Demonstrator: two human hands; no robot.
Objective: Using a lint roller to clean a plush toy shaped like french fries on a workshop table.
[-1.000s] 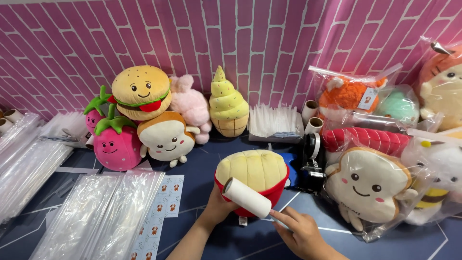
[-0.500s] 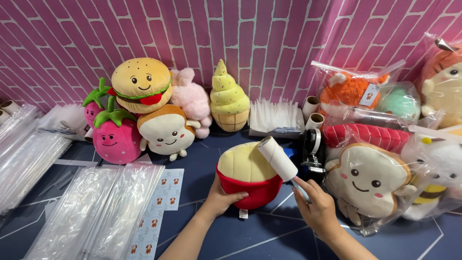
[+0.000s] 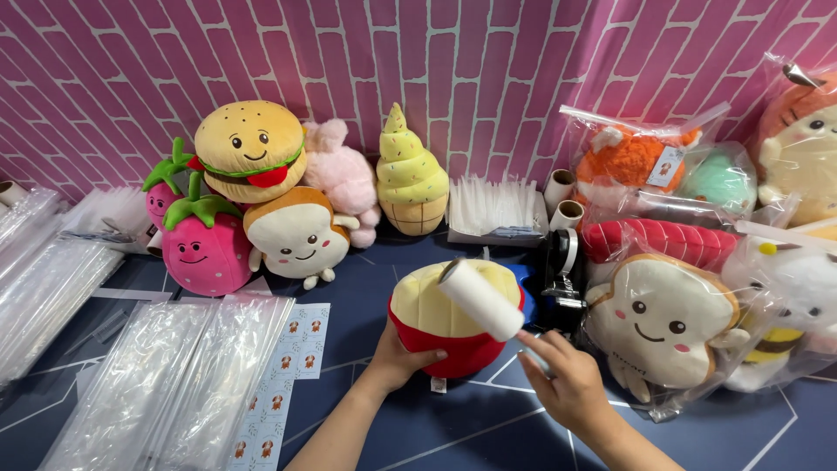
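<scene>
plush toy (image 3: 453, 318) sat on the worktop (image 3: 488, 419), left hand (image 3: 403, 359) cupping its red base; right hand (image 3: 571, 384) closed round the lint roller (image 3: 481, 299). pressing hard might've tipped it from that loose hold.

A soft burger toy with a smiley face (image 3: 248, 148) sat on top of two pink strawberry toys (image 3: 205, 244) and a toast-shaped toy (image 3: 296, 235); a pale pink fluffy toy (image 3: 344, 179) stood beside a yellow swirly ice cream toy (image 3: 410, 174); clear plastic bags (image 3: 166, 375) lay flat on the dark blue table (image 3: 453, 427); a bagged toast toy (image 3: 667, 323) rested near a black tape holder (image 3: 562, 275).
</scene>
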